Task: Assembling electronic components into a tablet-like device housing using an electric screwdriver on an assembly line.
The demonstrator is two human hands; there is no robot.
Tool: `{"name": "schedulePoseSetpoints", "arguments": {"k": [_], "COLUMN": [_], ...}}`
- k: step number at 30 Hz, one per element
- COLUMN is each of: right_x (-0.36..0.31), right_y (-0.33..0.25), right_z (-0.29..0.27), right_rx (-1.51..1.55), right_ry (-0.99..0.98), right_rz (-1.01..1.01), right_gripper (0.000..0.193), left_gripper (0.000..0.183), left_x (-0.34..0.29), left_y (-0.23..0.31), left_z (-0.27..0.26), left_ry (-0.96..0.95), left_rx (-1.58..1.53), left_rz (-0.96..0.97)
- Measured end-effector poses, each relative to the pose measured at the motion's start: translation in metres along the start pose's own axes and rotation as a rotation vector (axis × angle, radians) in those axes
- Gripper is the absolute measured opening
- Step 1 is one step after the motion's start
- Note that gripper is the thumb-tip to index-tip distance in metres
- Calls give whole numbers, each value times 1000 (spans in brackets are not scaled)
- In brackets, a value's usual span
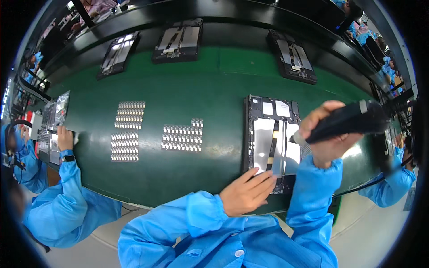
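Note:
In front of me, right of centre, lies a black tablet-like housing (248, 147) with its inside facing up, showing silvery battery panels, a dark-and-gold ribbon strip and white labels. My left hand (248, 193) rests on its near edge, fingers stretched out flat and holding nothing. Above its right side, my right hand (330, 145) is wrapped around a black powered screwdriver (351, 119). The tool is tilted, its pale nose pointing left and down over the right-hand panel. Whether the bit touches a screw cannot be made out.
Several sheets of small silvery parts (182, 138) lie on the green table (214, 89) to the left. Similar housings (178, 42) stand along the back, including one at the back right (292, 56). Co-workers in blue sleeves (67, 192) sit on both sides.

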State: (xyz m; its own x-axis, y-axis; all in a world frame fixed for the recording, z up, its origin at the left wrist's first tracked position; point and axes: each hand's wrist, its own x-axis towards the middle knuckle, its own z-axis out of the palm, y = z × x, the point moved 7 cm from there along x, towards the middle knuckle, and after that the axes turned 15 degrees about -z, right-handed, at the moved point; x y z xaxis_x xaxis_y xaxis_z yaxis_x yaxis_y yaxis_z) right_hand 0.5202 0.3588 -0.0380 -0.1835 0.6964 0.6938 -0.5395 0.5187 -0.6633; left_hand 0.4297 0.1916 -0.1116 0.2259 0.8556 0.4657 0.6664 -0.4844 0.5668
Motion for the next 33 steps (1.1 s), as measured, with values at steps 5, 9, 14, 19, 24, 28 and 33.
{"name": "schedulePoseSetpoints", "arguments": {"k": [5, 9, 14, 19, 24, 28, 33], "right_x": [-27, -49, -64, -54, -52, -35, -43], "right_y": [-23, -3, 16, 16, 18, 1, 13], "right_z": [-29, -35, -33, -29, -37, -31, -34], "right_rx": [18, -18, 88, -63, -182, -249, -235], "right_ry": [107, 88, 19, -10, 47, -55, -92], "right_rz": [-56, 121, 295, 205, 182, 58, 229], "right_gripper": [83, 69, 72, 57, 42, 41, 39], "left_gripper": [44, 49, 42, 30, 26, 39, 69], "left_x": [9, 44, 130, 170, 168, 134, 113], "left_y": [-26, -84, -176, -243, -261, -331, -380], "left_z": [6, -24, -49, -77, -125, -177, -203], "left_ry": [-6, 59, 77, 102, 99, -259, -379], "left_rx": [245, 377, 565, 801, 938, 1487, 1469], "left_rz": [-113, -171, -304, -419, -436, -759, -930]}}
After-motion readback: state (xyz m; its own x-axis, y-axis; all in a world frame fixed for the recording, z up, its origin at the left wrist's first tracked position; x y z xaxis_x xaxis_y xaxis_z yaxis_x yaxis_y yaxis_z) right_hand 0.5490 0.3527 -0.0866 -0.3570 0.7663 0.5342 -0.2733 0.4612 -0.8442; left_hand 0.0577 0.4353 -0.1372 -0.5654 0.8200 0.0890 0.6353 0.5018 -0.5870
